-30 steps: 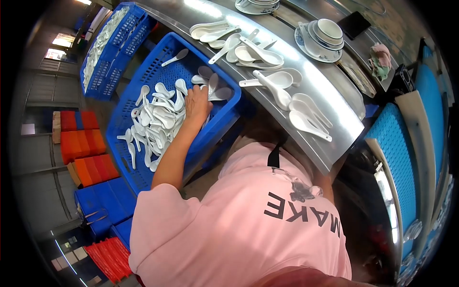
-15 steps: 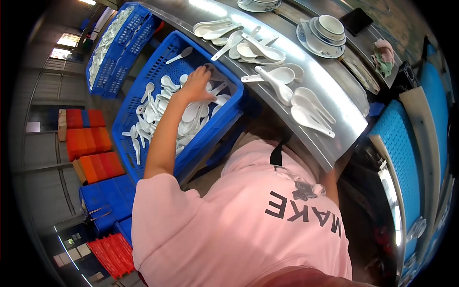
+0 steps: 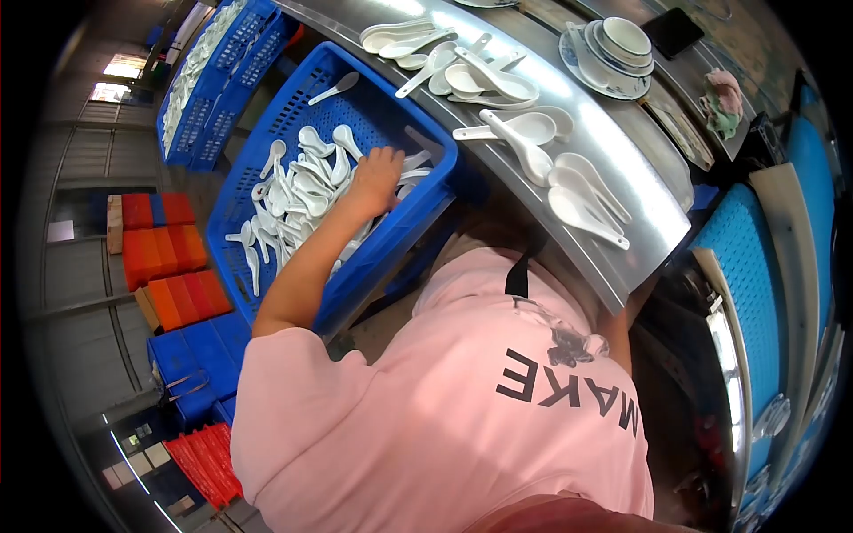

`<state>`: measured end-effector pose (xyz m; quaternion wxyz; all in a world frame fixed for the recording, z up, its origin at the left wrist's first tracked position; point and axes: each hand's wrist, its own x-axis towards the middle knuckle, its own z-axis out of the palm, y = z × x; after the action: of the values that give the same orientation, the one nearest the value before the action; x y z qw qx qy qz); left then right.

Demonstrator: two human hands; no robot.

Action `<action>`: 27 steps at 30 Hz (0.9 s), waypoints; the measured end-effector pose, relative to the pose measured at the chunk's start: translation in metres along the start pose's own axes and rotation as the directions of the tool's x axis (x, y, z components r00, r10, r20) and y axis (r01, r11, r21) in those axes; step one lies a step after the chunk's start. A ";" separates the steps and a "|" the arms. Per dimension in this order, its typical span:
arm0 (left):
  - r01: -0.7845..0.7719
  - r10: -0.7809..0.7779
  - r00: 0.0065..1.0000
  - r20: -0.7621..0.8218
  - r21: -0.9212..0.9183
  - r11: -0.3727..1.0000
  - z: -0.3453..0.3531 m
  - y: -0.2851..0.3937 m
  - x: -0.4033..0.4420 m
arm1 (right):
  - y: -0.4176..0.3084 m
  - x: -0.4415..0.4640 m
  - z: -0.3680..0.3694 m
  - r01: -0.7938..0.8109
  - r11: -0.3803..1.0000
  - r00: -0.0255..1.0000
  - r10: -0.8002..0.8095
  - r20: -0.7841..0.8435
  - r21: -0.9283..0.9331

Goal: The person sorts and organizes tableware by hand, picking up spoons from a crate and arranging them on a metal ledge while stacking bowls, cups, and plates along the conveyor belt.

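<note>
My left hand [image 3: 378,180] reaches into a blue plastic basket [image 3: 233,209], near its right-hand wall. Its fingers are bent downward and pressed together among white soup spoons [image 3: 311,191], which lie heaped in a loose jumble. The fingertips are hidden, so whatever they grip does not show. A single spoon [image 3: 334,88] rests apart at the basket's far end. Of my right arm only a piece shows beside the steel table's edge; the hand itself is out of sight.
More spoons [image 3: 582,209] lie in overlapping groups on the steel table [image 3: 613,147]. Stacked bowls and plates [image 3: 613,53], a dark phone [image 3: 673,34] and a cloth [image 3: 721,102] are beyond. Another blue basket [image 3: 213,107] holds spoons. Orange and blue crates [image 3: 169,249] stand at left.
My left hand has moved lower in the basket and slightly right, and its spread fingers have drawn together. Spoons at the basket's right side have shifted. The view has moved slightly.
</note>
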<state>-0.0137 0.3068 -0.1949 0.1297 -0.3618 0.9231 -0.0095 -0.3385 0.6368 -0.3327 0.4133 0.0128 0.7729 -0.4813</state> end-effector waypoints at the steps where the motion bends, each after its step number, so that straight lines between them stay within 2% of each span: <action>1: 0.014 -0.014 1.000 0.003 0.025 1.000 -0.002 0.000 0.002 | -0.001 0.001 0.002 0.001 1.000 1.000 -0.001 0.000 0.003; 4: 0.045 -0.033 0.997 0.076 -0.163 0.986 -0.017 -0.003 0.012 | -0.002 0.000 0.006 0.007 1.000 1.000 -0.007 -0.009 0.017; 5: -0.027 0.025 1.000 -0.009 -0.177 0.984 0.001 -0.010 0.014 | -0.003 0.002 0.008 0.008 1.000 1.000 -0.007 -0.014 0.023; 6: -0.103 0.076 0.992 -0.099 -0.307 0.946 0.012 -0.011 0.017 | -0.006 0.004 0.009 0.008 1.000 1.000 -0.008 -0.014 0.029; 9: -0.141 0.094 0.987 -0.132 -0.417 0.898 0.018 -0.006 0.013 | -0.016 0.011 0.020 0.008 1.000 1.000 -0.008 -0.003 0.029; 13: -0.038 0.001 0.997 -0.072 -0.518 0.855 0.018 -0.010 -0.002 | -0.026 0.021 0.030 0.009 0.999 1.000 -0.009 0.005 0.035; 16: 0.200 -0.249 0.967 0.053 -0.766 0.611 -0.002 -0.010 -0.014 | -0.034 0.028 0.036 0.015 0.999 1.000 -0.015 0.003 0.033; 18: 0.103 -0.299 0.951 -0.079 -0.830 0.548 -0.024 -0.017 -0.014 | -0.038 0.033 0.041 0.024 0.999 1.000 -0.024 0.002 0.032; 19: 0.124 -0.322 0.939 -0.122 -0.752 0.648 -0.034 -0.024 -0.010 | -0.040 0.035 0.043 0.025 0.999 1.000 -0.025 0.003 0.030; 20: 0.089 -0.307 0.939 -0.158 -0.749 0.656 -0.066 -0.011 -0.005 | -0.042 0.037 0.046 0.028 0.999 1.000 -0.028 0.003 0.029; 21: -0.007 -0.222 0.947 -0.233 -0.703 0.711 -0.091 -0.001 0.002 | -0.044 0.040 0.047 0.033 0.999 0.999 -0.033 0.001 0.029; 22: -0.026 -0.179 0.958 -0.224 -0.690 0.723 -0.119 0.015 0.011 | -0.046 0.041 0.049 0.037 0.999 0.999 -0.037 0.003 0.028; 23: -0.193 -0.034 0.941 -0.337 -0.616 0.764 -0.138 0.029 0.021 | -0.049 0.043 0.051 0.040 0.999 0.999 -0.040 0.003 0.025; 24: -0.322 0.117 0.917 -0.383 -0.533 0.782 -0.155 0.044 0.035 | -0.052 0.043 0.051 0.044 0.999 0.999 -0.044 0.004 0.019; 25: -0.494 0.281 0.834 -0.474 -0.416 0.763 -0.166 0.060 0.051 | -0.053 0.044 0.053 0.046 0.999 0.999 -0.046 0.006 0.020; 26: -0.574 0.397 0.781 -0.483 -0.303 0.761 -0.170 0.075 0.068 | -0.055 0.046 0.054 0.045 0.999 0.999 -0.045 0.007 0.021; 27: -0.665 0.505 0.729 -0.463 -0.300 0.685 -0.181 0.101 0.081 | -0.055 0.045 0.053 0.042 0.999 0.999 -0.042 0.010 0.022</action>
<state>-0.1826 0.3134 -0.0496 -0.1241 -0.0546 0.9739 0.1819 -0.3578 0.5508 -0.3317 0.4068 -0.0015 0.7656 -0.4983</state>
